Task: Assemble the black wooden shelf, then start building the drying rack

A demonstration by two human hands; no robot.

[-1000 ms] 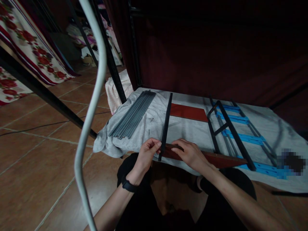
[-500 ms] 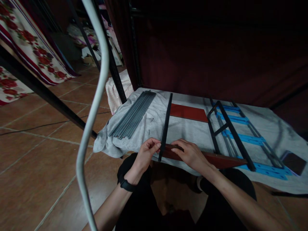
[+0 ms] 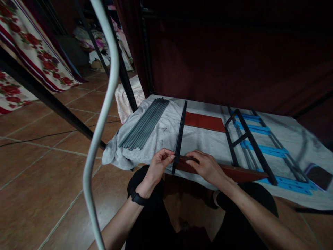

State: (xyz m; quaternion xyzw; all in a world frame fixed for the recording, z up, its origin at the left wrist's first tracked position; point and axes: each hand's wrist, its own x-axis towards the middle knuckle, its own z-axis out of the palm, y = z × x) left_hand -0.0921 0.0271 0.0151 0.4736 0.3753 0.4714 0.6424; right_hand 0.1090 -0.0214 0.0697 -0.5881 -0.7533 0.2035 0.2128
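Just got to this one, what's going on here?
A person's left hand has its fingertips at the near end of a black bar, while the right hand is on the nearer brown board beside it. Another board lies farther back, between the bar and a black frame. Grey rods lie side by side to the left, on the cloth.

And it's 2 bare hands (image 3: 160, 165), 2 flat reddish-brown boards (image 3: 204, 121), 1 straight black metal bar (image 3: 180, 139), 1 angular black metal frame (image 3: 251, 137), 1 black wristband (image 3: 138, 198), and slim grey metal rods (image 3: 145, 123) (packed too tightly for a sure count)!
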